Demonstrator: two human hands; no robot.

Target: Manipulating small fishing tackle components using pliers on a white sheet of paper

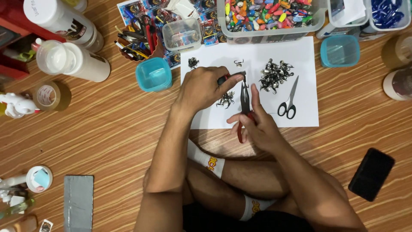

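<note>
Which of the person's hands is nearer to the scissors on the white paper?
Right. The right hand, holding red-handled pliers, sits just left of the scissors. The left hand is farther left, beyond the pliers.

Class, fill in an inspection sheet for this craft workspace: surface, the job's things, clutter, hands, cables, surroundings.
Surface: wood-grain floor with a white paper sheet laid on it.
Job's things: two red-handled pliers, one in the right hand, another in the left; a pile of small metal findings and a smaller pile on the sheet.
Clutter: black scissors, teal tubs, a clear bin of coloured beads, tape rolls, white bottles, a black phone.
Hands: left hand and right hand each grip pliers.
Cables: nothing seen.
Surroundings: the person sits cross-legged; red shelf at left.
</note>
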